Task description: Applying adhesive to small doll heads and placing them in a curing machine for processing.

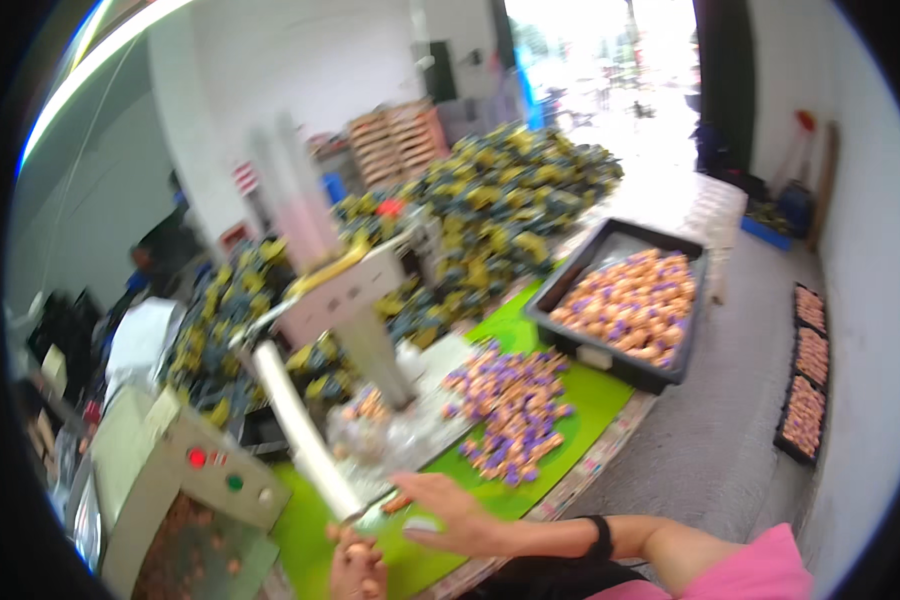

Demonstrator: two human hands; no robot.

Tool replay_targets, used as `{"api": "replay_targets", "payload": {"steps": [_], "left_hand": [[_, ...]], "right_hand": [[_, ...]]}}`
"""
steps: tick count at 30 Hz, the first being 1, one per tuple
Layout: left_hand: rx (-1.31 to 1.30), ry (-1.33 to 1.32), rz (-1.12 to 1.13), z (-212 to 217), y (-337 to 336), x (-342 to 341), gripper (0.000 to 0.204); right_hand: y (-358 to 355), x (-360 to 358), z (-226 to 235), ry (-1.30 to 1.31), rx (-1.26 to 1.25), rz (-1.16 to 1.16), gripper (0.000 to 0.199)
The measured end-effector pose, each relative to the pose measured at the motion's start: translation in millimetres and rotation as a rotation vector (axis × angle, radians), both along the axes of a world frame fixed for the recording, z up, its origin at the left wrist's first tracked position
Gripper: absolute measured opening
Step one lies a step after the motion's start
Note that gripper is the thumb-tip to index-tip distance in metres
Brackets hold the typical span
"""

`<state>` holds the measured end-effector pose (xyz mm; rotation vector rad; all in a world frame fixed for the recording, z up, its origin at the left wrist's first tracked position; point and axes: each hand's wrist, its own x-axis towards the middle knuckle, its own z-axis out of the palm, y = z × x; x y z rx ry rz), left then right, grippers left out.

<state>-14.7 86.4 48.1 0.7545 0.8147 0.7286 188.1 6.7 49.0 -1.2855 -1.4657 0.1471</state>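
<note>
In the head view, the person's left hand was just below the lower end of a white bar, its fingers curled, apparently around a few rounded peach pieces; blur hid how firmly. It was perhaps cupped there to keep them together near the bar's end. The right hand was to the right of that end, fingers stretched and thumb spread wide, with nothing seen clasped. A slim orange-brown piece was just right of the bar's end, by the right hand's fingers; whether they touched it, I could not tell. Its long axis slanted, one end toward the bar, the other up and away from it; which end was its front was unclear. The held pieces were too blurred to show an axis.

Right of the bar, a heap of peach and purple pieces lay loose on a green mat, probably for easy reach. Farther right of it, a black tray had raised walls, likely keeping similar pieces from rolling off.
</note>
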Motion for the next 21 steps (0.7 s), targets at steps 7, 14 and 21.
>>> {"api": "replay_targets", "payload": {"steps": [7, 14, 21], "left_hand": [[-0.137, -0.267, -0.172, -21, -48, -6, 0.037], [-0.316, -0.405, -0.031, -28, -66, -5, 0.032], [-0.33, -0.515, -0.084, -43, -71, -5, 0.032]], "right_hand": [[-13, 4, -51, 0.082, -0.25, -0.031, 0.064], [-19, -2, -48, 0.198, -0.346, 0.005, 0.042], [-66, 10, -8, 0.141, -0.367, 0.068, 0.048]]}}
